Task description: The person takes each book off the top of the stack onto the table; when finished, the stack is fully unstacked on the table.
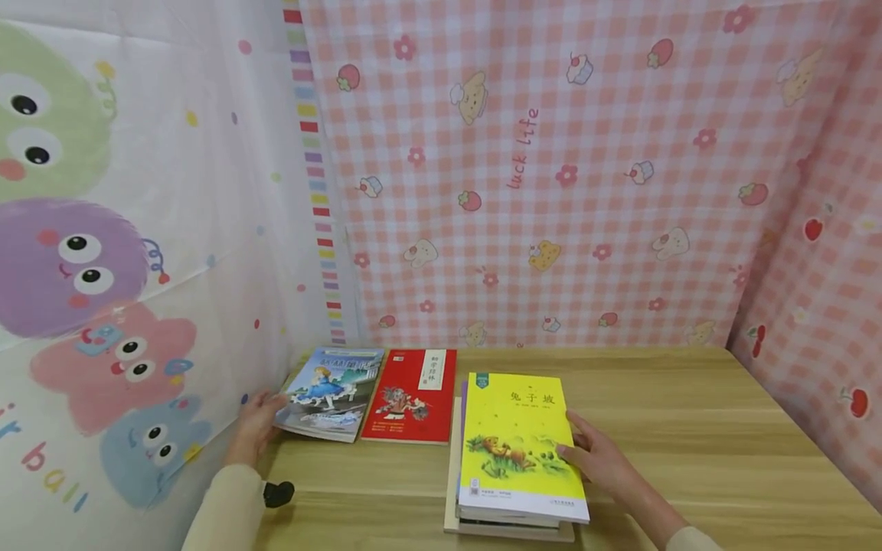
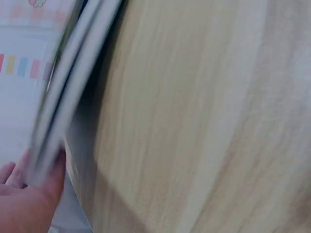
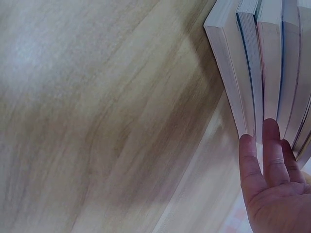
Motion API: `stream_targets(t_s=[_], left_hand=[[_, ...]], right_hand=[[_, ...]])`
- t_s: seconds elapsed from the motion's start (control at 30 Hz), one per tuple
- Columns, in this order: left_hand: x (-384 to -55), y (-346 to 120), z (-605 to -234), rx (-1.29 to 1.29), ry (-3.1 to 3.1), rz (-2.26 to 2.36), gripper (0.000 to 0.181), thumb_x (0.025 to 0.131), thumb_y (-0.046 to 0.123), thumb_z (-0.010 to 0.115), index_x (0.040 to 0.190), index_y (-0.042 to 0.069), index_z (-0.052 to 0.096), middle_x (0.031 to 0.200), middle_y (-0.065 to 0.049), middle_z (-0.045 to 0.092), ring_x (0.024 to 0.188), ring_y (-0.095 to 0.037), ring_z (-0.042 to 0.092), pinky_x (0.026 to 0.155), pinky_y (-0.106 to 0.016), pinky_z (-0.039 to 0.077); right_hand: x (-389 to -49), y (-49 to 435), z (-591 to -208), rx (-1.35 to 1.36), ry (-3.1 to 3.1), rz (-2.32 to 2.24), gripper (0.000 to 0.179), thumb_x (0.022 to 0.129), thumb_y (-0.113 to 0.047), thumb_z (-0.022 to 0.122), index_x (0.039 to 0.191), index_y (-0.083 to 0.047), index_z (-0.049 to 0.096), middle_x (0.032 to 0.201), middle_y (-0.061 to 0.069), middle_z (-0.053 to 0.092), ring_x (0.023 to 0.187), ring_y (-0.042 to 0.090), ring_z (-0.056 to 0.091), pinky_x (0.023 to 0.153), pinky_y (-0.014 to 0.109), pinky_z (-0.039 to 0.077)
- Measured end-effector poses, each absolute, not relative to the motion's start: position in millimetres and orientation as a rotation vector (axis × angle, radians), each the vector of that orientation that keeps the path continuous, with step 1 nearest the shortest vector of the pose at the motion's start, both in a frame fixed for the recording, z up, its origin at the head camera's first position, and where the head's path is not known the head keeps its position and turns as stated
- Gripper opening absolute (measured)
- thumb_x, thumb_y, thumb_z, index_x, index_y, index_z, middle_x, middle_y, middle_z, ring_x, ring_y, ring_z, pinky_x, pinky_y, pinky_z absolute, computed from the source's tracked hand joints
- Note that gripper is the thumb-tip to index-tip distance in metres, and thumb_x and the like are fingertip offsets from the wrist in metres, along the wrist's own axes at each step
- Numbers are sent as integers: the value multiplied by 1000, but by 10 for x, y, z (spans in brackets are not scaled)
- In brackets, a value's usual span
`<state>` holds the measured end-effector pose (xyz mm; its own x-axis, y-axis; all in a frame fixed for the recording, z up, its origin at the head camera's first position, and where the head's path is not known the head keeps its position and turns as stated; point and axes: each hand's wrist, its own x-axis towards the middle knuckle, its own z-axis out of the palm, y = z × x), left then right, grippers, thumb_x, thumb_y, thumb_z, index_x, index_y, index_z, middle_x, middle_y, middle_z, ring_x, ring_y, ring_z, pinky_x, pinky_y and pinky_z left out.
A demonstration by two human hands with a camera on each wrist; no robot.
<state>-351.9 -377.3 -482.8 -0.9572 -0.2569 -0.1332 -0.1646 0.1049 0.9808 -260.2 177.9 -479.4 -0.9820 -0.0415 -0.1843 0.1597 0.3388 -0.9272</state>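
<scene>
At the far left of the table lies a blue picture book (image 1: 331, 394) with a girl in a blue dress on its cover. My left hand (image 1: 256, 421) pinches its left edge; in the left wrist view the fingers (image 2: 57, 172) lie on both sides of two pale page blocks (image 2: 73, 92). My right hand (image 1: 598, 459) is at the right side of a book stack topped by a yellow book (image 1: 513, 436), its thumb over the cover's edge. In the right wrist view, straight fingers (image 3: 274, 155) touch the page edges of several stacked books (image 3: 269, 58).
A red book (image 1: 411, 398) lies between the blue book and the stack. The wooden table (image 1: 689, 428) reaches back to a pink checked curtain (image 1: 524, 291). A white cartoon curtain (image 1: 227, 329) borders the left side. A black device (image 1: 279, 494) sits at the left wrist.
</scene>
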Motion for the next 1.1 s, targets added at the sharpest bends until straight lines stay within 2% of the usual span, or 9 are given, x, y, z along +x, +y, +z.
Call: stream_targets(t_s=[0.07,0.1,0.17,0.4,0.6,0.7,0.77,0.93,1.1], left_hand=[[-3513,-3751,-4814,404,-2351,-1930,73,103,11,49,155,-6,1,155,-33,20,143,-42,25,115,-47,27],[-3512,-3741,-4808,389,-2387,-1886,73,102,11,50,155,-7,3,155,-34,21,144,-44,21,117,-50,20],[-3509,-3716,-4794,368,-2461,-1785,72,102,13,51,154,-8,7,154,-34,22,144,-47,20,117,-52,19],[-3507,-3522,-4718,360,-2506,-1711,74,101,20,57,155,-5,13,156,-32,22,142,-46,23,115,-55,24],[-3525,-3272,-4642,308,-2419,-1803,69,100,13,57,153,-9,18,150,-36,27,139,-48,28,114,-55,25],[-3502,-3140,-4606,274,-2376,-1847,65,101,11,56,152,-9,21,147,-36,32,135,-47,34,111,-55,30],[-3485,-3053,-4594,242,-2374,-1847,63,101,11,56,151,-9,24,144,-36,37,130,-44,40,105,-52,38],[-3463,-2801,-4608,172,-2384,-1861,58,100,10,57,148,-10,31,137,-33,46,113,-32,54,91,-41,49],[-3435,-2488,-4633,115,-2376,-1954,59,99,12,60,148,-8,34,137,-33,48,112,-36,56,93,-49,50]], right_hand=[[-2595,1779,-4786,103,2422,-1717,73,99,-15,61,158,-5,19,140,33,46,89,23,68,72,39,57],[-2593,1778,-4781,102,2425,-1718,73,99,-15,61,158,-5,19,140,33,46,89,23,68,72,39,57],[-2593,1777,-4780,99,2432,-1716,73,99,-16,61,158,-5,19,141,33,46,89,23,68,72,39,57],[-2609,1769,-4819,104,2428,-1728,73,99,-16,61,158,-6,19,142,33,45,89,23,68,71,39,57],[-2612,1774,-4825,127,2420,-1741,73,99,-16,62,157,-5,20,140,31,47,88,23,68,70,39,57],[-2601,1776,-4813,124,2434,-1734,73,98,-17,63,157,-4,21,139,32,48,88,22,68,70,38,57],[-2596,1772,-4811,123,2438,-1735,73,98,-16,63,156,-3,22,137,32,49,88,22,68,69,38,57],[-2604,1762,-4837,123,2448,-1730,73,97,-16,64,156,-2,23,134,33,51,86,22,66,68,37,56],[-2611,1768,-4826,148,2461,-1700,74,97,-20,65,156,-4,24,138,34,47,87,21,66,70,37,56]])
